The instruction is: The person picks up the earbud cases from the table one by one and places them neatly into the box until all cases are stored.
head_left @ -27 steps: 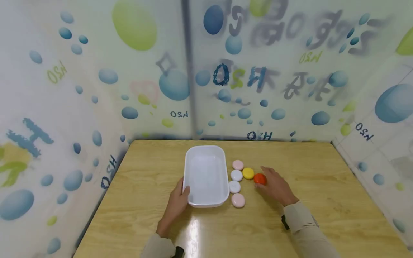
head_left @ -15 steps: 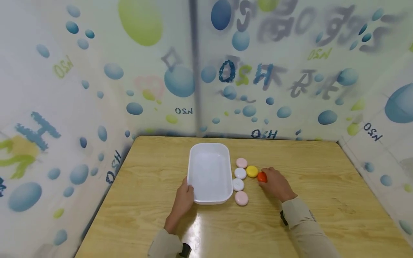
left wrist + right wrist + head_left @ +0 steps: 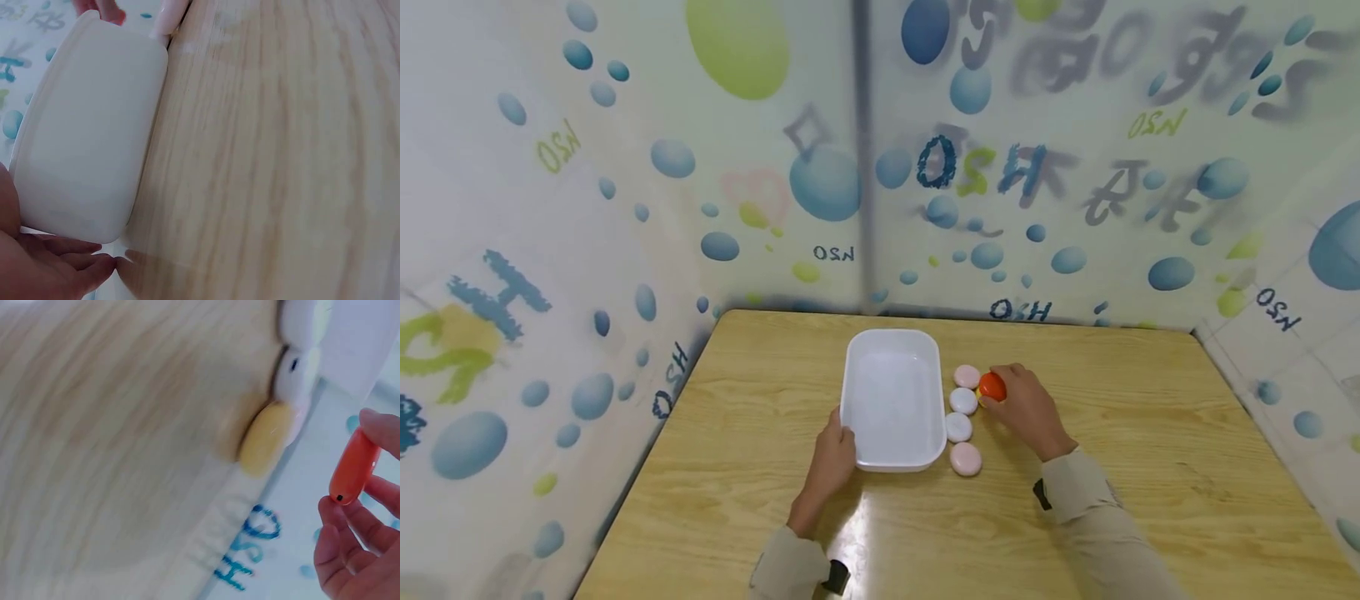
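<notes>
A white rectangular tray (image 3: pixel 894 398) stands on the table. My left hand (image 3: pixel 833 458) grips its near left side, thumb at the rim and fingers against the outer wall. Pinched between thumb and fingers of my right hand (image 3: pixel 1028 412) is a glossy red round disc (image 3: pixel 992 387), held up off the table. The right wrist view shows a small black mark on the edge of the red disc (image 3: pixel 354 467). Below it lies a yellow disc (image 3: pixel 265 439), mostly hidden in the head view. Two white discs (image 3: pixel 963 401) and two pale pink discs (image 3: pixel 966 458) line the tray's right side.
The wooden table (image 3: pixel 1120 442) reaches back to a wall (image 3: pixel 925 250) painted with blue and green bubbles and lettering. Side walls flank it left and right. Light glares off the tabletop near the front.
My right hand has closed on the red disc, lifted it and carried it left over the yellow disc. The left hand keeps its hold on the tray. The head view has shifted slightly.
</notes>
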Available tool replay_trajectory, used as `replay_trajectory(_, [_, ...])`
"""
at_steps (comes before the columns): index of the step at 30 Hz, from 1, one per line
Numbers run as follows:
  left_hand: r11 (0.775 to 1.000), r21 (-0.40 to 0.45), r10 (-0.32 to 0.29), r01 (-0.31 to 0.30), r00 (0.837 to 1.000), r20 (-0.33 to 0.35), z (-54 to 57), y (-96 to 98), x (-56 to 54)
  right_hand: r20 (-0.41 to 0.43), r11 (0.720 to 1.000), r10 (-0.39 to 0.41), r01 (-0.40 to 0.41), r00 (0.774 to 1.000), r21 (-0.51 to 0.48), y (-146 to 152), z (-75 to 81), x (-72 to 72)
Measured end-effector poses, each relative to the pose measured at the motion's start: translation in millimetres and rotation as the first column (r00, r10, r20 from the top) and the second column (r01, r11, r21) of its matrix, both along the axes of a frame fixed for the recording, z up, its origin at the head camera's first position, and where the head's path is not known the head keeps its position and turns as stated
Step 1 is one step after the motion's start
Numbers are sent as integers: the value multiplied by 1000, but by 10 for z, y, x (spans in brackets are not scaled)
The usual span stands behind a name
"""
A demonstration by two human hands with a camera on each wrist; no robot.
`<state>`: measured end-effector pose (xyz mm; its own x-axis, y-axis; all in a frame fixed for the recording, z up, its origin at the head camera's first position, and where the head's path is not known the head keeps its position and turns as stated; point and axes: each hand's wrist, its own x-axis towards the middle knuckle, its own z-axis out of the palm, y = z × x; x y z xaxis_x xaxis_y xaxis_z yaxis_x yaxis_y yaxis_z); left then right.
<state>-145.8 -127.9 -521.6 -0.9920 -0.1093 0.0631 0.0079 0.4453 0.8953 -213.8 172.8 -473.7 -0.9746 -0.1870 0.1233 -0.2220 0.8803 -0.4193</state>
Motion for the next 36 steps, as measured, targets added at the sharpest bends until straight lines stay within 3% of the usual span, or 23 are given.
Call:
replay_trajectory(9, [1000, -17, 11, -11, 1000, -1, 15, 3, 11, -33, 995, 84, -86, 996, -45, -421, 116, -9])
replay_trajectory(16, [1000, -28, 13, -14, 1000, -19, 31, 11, 18, 4, 991, 122, -122, 993, -48, -722, 164, -37])
replay_trajectory(36, [998, -55, 20, -22, 999, -42, 18, 21, 7, 19, 972, 236, -236, 972, -18, -1243, 240, -218])
